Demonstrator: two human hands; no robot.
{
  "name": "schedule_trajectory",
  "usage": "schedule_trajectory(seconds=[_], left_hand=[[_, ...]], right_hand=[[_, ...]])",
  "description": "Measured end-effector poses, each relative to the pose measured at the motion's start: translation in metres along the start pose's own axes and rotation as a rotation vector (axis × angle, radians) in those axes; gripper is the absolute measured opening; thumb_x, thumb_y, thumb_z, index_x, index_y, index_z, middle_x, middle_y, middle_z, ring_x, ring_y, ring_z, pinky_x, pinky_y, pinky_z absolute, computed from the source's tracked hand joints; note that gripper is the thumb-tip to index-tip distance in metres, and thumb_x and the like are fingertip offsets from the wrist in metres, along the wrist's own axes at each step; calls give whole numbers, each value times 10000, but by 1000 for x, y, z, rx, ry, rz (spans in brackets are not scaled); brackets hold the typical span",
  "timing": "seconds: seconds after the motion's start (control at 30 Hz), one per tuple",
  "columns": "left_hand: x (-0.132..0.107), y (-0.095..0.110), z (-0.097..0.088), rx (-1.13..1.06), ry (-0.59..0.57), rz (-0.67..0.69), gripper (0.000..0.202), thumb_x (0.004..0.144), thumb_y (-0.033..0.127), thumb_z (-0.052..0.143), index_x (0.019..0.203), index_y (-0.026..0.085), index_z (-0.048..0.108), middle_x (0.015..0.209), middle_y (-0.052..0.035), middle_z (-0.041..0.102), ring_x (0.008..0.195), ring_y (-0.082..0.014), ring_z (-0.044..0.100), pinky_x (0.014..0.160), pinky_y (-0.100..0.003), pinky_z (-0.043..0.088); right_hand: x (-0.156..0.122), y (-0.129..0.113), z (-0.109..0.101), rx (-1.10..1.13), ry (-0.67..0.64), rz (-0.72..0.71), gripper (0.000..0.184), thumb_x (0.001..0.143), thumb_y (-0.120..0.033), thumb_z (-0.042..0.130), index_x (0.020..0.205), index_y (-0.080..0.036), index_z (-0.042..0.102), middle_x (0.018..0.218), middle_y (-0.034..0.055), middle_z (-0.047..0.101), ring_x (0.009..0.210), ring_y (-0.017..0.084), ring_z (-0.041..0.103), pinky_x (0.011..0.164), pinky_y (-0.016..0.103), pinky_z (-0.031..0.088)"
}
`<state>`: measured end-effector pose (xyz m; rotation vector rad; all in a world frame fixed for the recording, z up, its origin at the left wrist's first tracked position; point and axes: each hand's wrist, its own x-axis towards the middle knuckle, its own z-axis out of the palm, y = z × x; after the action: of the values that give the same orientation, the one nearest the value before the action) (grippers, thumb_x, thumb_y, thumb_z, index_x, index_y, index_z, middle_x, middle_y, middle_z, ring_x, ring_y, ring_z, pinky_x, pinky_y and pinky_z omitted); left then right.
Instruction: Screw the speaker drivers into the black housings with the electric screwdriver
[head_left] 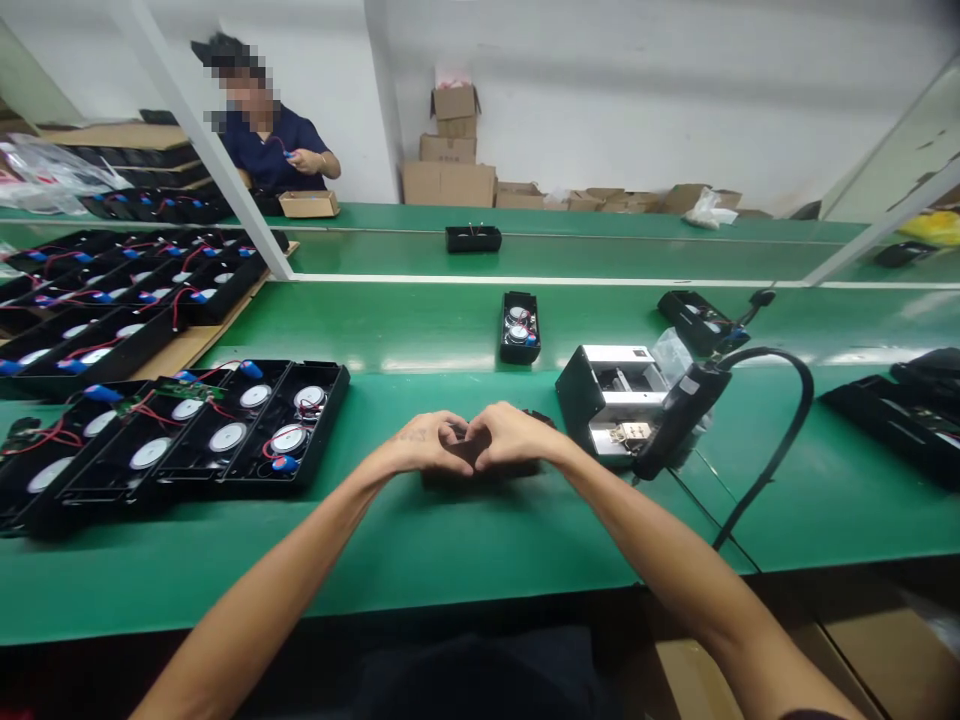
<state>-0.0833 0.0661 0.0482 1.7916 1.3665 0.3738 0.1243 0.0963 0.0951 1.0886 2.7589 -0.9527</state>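
My left hand (424, 447) and my right hand (510, 437) meet at the middle of the green bench, fingers curled and pressed together over a black casing (480, 474) that lies flat under them. Most of the casing is hidden by my hands; only its front edge and a far corner show. Both hands grip it from above. A row of open black casings (247, 425) with round speakers and red and blue wires lies just left of my left hand.
A grey metal box fixture (611, 395) and a black tool with a thick cable (679, 420) stand right of my right hand. One casing (520, 326) lies on the conveyor belt (420, 320) beyond. More casings are stacked far left. A person sits at the back left.
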Motion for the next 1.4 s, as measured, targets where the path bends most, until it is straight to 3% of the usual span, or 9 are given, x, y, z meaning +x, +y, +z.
schedule_trajectory(seconds=[0.13,0.7,0.87,1.07,1.17,1.23,1.27,1.33,1.4], left_hand=[[8,1,-9,12,-38,0,494,514,517,898,875,228,725,978,2,736,873,-201,671,706,-267,467],[6,-4,-3,-81,-36,-46,486,500,510,910,817,208,699,985,-7,702,857,-176,628,654,-255,422],[9,-5,-3,-104,-42,-51,489,495,533,911,782,210,682,930,3,689,823,-169,610,638,-260,411],[8,-2,-4,-105,-28,-45,483,498,549,895,750,213,656,877,16,680,806,-172,613,660,-269,441],[2,1,1,-84,-8,-31,463,511,528,897,770,220,667,869,17,690,850,-190,631,722,-284,475],[-6,4,11,-36,29,0,408,532,483,901,752,222,678,908,8,705,935,-219,644,817,-322,495],[-12,4,18,23,66,41,364,548,455,903,724,223,684,948,-1,713,1013,-247,641,887,-361,493],[-25,4,35,207,174,174,262,600,385,900,665,233,697,1033,-14,721,1207,-321,586,1023,-473,438],[-37,1,52,399,294,332,156,673,302,873,679,257,723,1064,-17,729,1341,-376,502,1081,-571,367]], right_hand=[[11,0,-14,48,-76,14,284,648,-235,838,923,-179,794,680,-39,637,652,122,525,591,236,326],[12,9,-5,-1,-83,-81,296,647,-347,845,879,-174,784,627,-49,572,612,115,480,544,251,282],[16,3,-4,27,-81,97,245,605,-349,852,751,-178,754,555,-59,480,575,114,435,527,261,264],[20,-3,-4,20,-81,147,204,606,-307,848,753,-196,759,557,-49,510,595,132,505,547,252,309],[6,-6,-1,-35,-51,48,232,633,-312,853,815,-196,769,645,-17,602,697,175,586,605,262,381],[-18,-7,3,-42,120,-87,265,694,-259,819,949,-205,768,843,27,693,848,216,640,720,289,465],[-34,-7,6,-19,282,-133,287,743,-232,785,1028,-215,752,961,48,708,931,231,648,795,314,495],[-71,0,14,45,762,-121,274,850,-227,704,1124,-235,696,1093,73,682,1022,240,637,898,371,518],[-106,16,21,59,1299,63,210,920,-302,658,1119,-238,654,1071,83,644,977,243,625,878,410,533]])
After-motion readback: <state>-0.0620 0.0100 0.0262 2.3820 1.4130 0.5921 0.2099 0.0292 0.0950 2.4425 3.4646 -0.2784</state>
